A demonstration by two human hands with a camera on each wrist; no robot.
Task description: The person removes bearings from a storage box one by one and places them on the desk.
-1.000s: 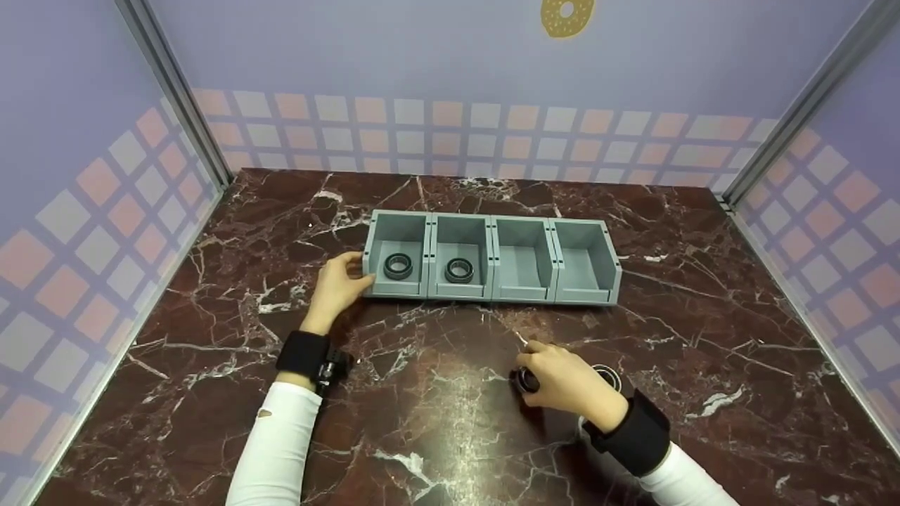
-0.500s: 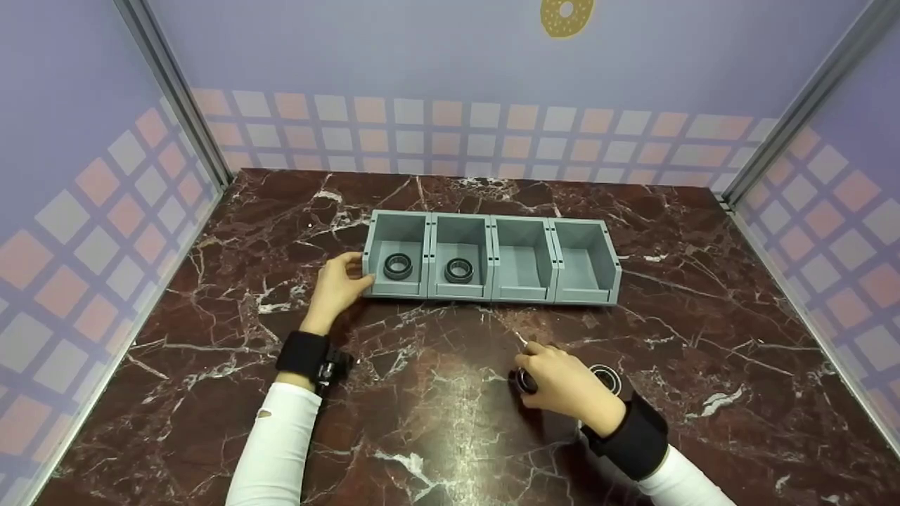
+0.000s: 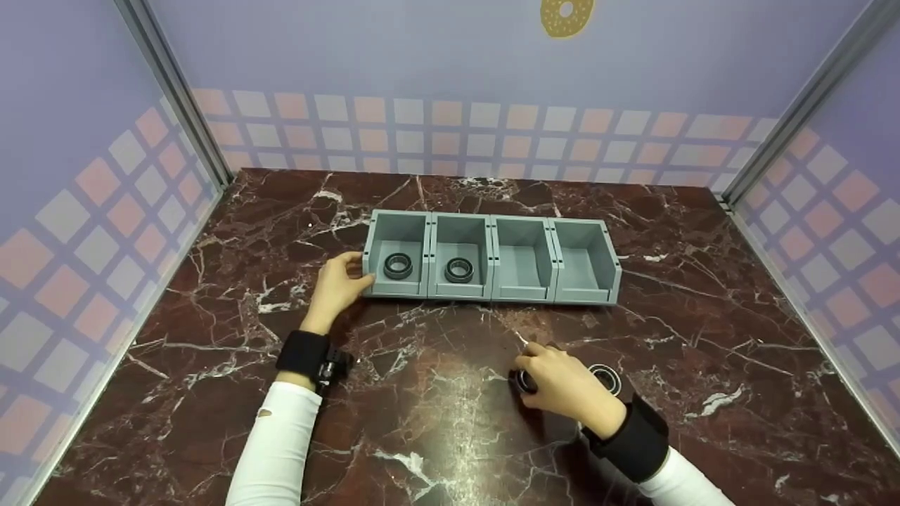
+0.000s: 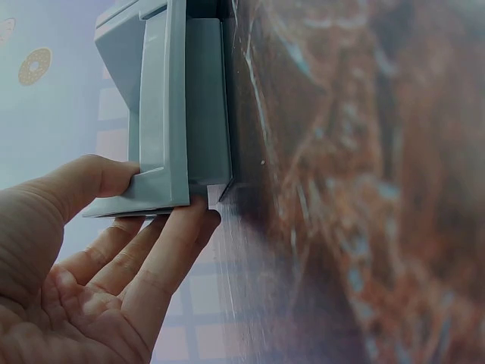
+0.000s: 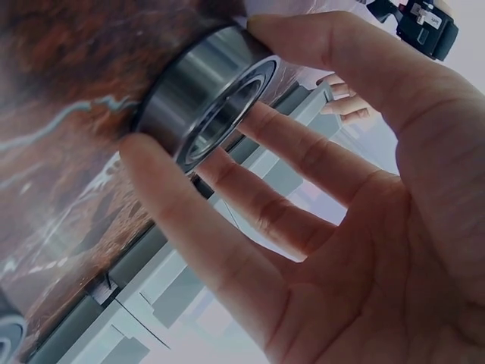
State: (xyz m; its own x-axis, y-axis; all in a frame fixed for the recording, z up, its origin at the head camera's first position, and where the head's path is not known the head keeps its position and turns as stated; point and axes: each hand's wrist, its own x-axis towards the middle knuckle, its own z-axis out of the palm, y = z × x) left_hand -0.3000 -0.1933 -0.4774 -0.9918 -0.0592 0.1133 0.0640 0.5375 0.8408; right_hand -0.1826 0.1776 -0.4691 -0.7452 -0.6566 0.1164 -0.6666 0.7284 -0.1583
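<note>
My left hand (image 3: 339, 287) grips the left side wall of the leftmost grey bin (image 4: 163, 98), thumb at its front lip and fingers outside. My right hand (image 3: 566, 383) holds a ball bearing (image 5: 204, 95) at the tabletop, its thumb and fingertips on opposite sides of the steel outer ring. In the head view the fingers partly cover this bearing. Just right of that hand lies another bearing (image 3: 606, 379), partly hidden behind it. The leftmost bin contains one bearing (image 3: 399, 266); a similar bearing (image 3: 459, 270) lies in the second bin.
Joined in a row with the other two are the third bin (image 3: 524, 263) and the rightmost bin (image 3: 583, 270), both showing bare floors. Patterned panels (image 3: 450, 133) enclose the dark red marble tabletop (image 3: 422, 393) at the back and sides.
My right wrist has shifted very slightly left, with the hand still at the same bearing. The left hand, the bins and the bearings in them have stayed in place.
</note>
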